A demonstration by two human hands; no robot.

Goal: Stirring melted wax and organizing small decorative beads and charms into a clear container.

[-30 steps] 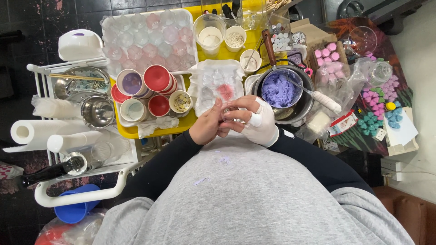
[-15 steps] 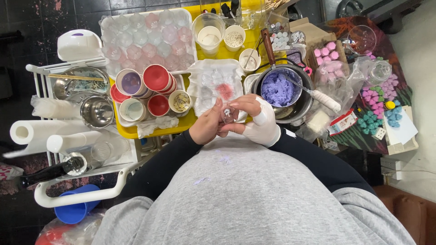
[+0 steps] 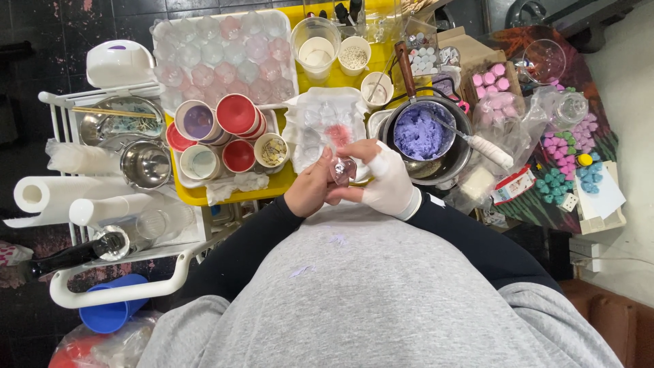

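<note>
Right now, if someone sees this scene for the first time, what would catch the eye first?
Probably the two hands at the centre, the left hand and the white-wrapped right hand, pinching a small clear mould piece. Just beyond the right hand sits a pot of purple paste; left of it, red cups crowd a yellow tray.

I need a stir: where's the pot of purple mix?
Head view, right of centre: the pot sits just beyond the right hand, beside the clear mould.

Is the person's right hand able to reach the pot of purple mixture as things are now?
Probably yes: the pot of purple mixture sits just beyond the right hand, nothing between them. But both hands hold a small clear piece, so it is occupied.
</note>
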